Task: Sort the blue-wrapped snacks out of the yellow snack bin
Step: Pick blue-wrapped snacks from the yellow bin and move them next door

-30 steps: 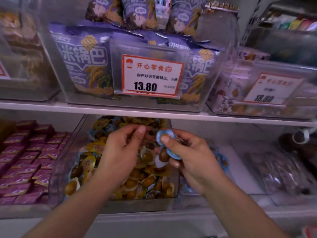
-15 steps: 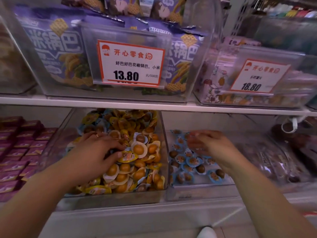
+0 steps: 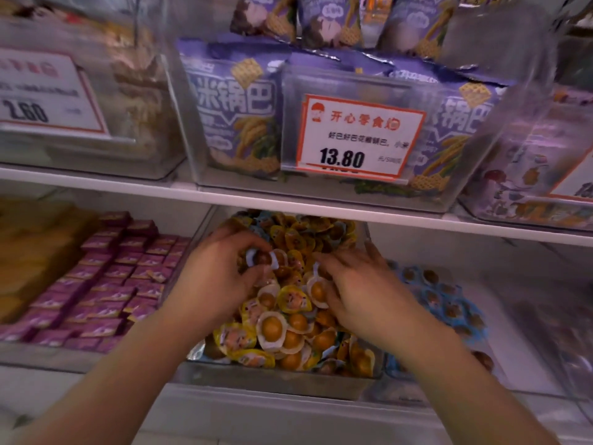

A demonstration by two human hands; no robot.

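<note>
A clear bin [image 3: 282,380] on the lower shelf is heaped with yellow-wrapped round snacks [image 3: 272,329]. My left hand [image 3: 218,277] is over the middle of the heap, thumb and fingers pinched on a blue-wrapped snack [image 3: 261,258] with a dark centre. My right hand [image 3: 359,290] lies spread on the heap just right of it, fingers among the wrappers, holding nothing that I can see. More blue wrappers peek out at the bin's back [image 3: 263,216]. The neighbouring clear bin to the right holds several blue-wrapped snacks [image 3: 449,303].
A white shelf board [image 3: 321,207] runs close above the bins. Above it stand a bin of purple snack bags [image 3: 231,123] with a 13.80 price tag [image 3: 359,139]. Purple boxed snacks [image 3: 106,284] fill the bin to the left.
My right hand has come back from the blue-snack bin on the right to the yellow heap. My left hand has closed on a blue-wrapped snack. The camera has swung rightward-down, shifting the view.
</note>
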